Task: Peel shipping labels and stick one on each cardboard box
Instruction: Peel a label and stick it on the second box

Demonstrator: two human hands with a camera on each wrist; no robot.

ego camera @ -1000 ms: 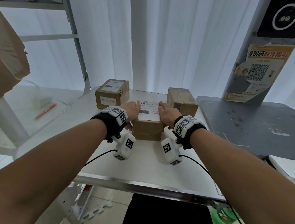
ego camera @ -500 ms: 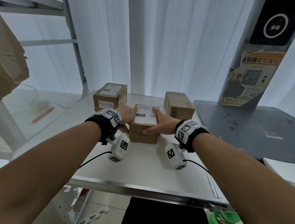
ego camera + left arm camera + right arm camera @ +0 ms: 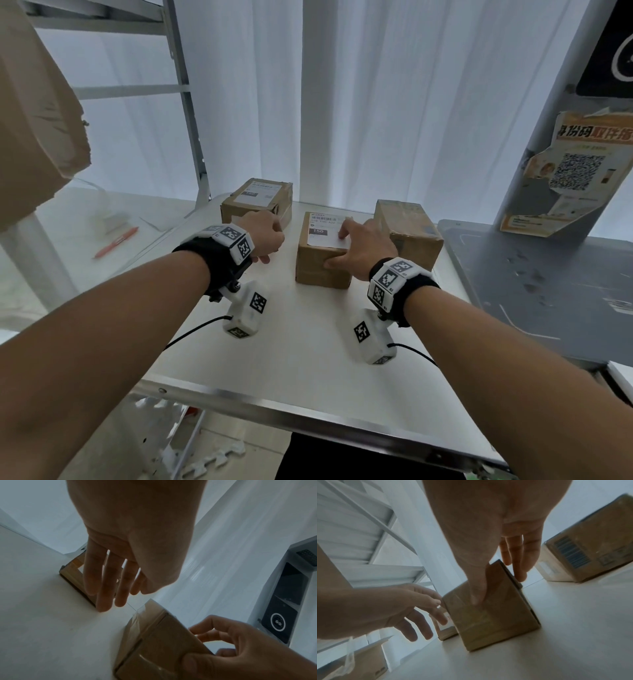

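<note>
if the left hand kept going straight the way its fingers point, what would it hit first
Most likely the labelled box at the back left: the left hand hangs open just short of it, though depth is unclear.

Bright backlight through the white curtains [image 3: 376,102] leaves both wrist views dim, soft and edge-warped.

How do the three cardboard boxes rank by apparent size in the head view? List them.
1. Right box and middle box: too alike to rank.
2. Left box: looks smallest, though it sits farther from the camera.
</note>
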